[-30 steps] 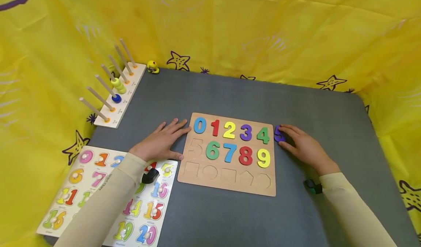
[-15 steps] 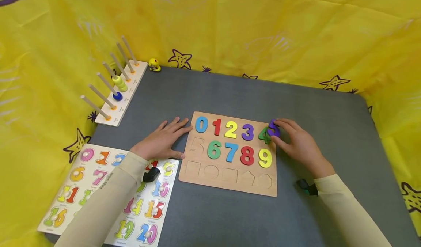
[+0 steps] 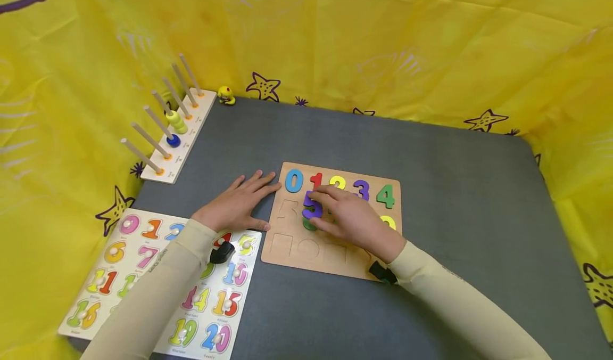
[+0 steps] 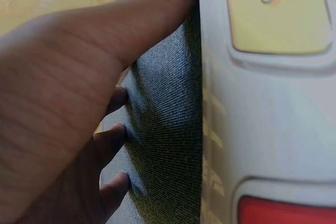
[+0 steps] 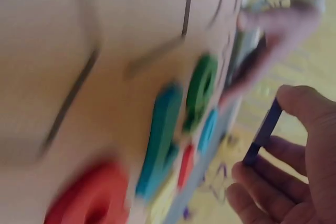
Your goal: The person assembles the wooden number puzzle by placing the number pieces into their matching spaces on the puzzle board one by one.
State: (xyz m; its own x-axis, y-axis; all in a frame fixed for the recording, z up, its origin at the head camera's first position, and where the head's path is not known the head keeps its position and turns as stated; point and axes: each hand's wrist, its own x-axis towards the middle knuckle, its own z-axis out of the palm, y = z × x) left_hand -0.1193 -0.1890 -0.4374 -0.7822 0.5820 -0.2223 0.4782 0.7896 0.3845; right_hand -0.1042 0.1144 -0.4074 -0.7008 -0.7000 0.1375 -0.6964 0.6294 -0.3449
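Observation:
My right hand [image 3: 356,219] pinches a purple number 5 piece [image 3: 311,206] between thumb and fingers. In the right wrist view the purple 5 [image 5: 262,131] is seen edge-on, held off the board. It hangs over the wooden number board [image 3: 306,270], covering part of the green 6 [image 3: 308,223], just right of the 5-shaped recess [image 3: 288,211]. My left hand [image 3: 234,203] lies with fingers spread on the table, its fingertips and thumb at the board's left edge. The blue 0 [image 3: 294,180], purple 3 [image 3: 362,189] and green 4 [image 3: 386,196] sit in the top row.
A white peg-number board [image 3: 244,312] lies at the lower left, partly under my left forearm. At the back left stands a counting rack [image 3: 178,160] with upright pegs and a few rings. A small yellow toy [image 3: 226,95] sits beside it. Yellow cloth [image 3: 383,40] borders the table.
My right hand has lifted the purple 5 from the table right of the board and carried it leftward across the board. The left hand has stayed at the board's left edge.

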